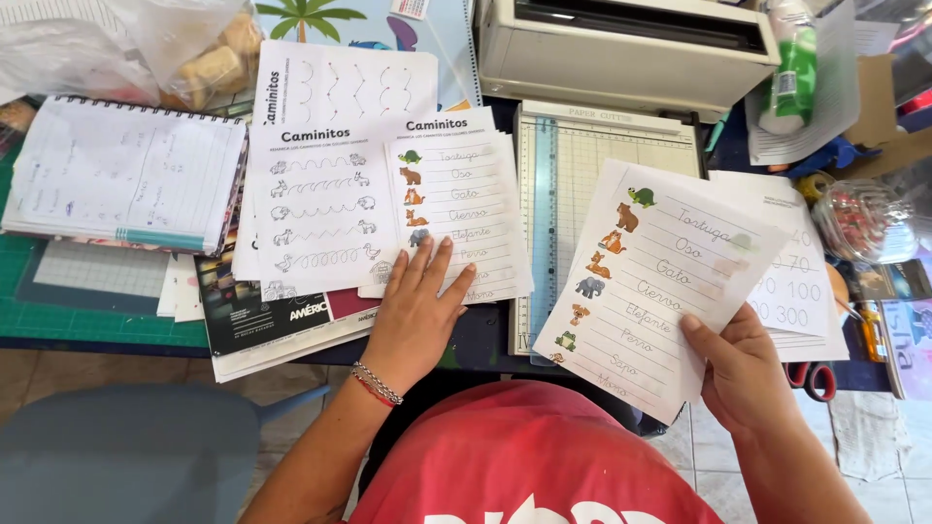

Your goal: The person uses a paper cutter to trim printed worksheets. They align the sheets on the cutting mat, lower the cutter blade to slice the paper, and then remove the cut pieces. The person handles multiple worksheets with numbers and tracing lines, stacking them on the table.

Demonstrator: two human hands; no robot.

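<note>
Worksheets with small animal pictures and lined handwriting rows occupy both hands of a person in a red shirt, seen from above at a cluttered desk. The right hand [743, 369] pinches a held worksheet [660, 281] by its lower right corner, thumb on top, lifting it tilted over the desk's front edge; more sheets seem to lie behind it, though how many is hard to tell. The left hand [417, 311], with beaded bracelets at the wrist, lies flat and open, fingers spread, on the lower part of a matching worksheet stack [461, 209] near the middle of the desk's front edge. Just left of that stack, touching it, lies a tracing sheet [320, 209] with wavy paths between animals. Between the two worksheets a paper cutter [582, 155] with a gridded bed reaches toward the back, where a beige machine [621, 44] stands. A spiral notebook [121, 175] rests at the left end over a green cutting mat [58, 315]. Red-handled scissors [814, 378] poke out at the front right, below a glass jar [859, 218] by the right edge.
</note>
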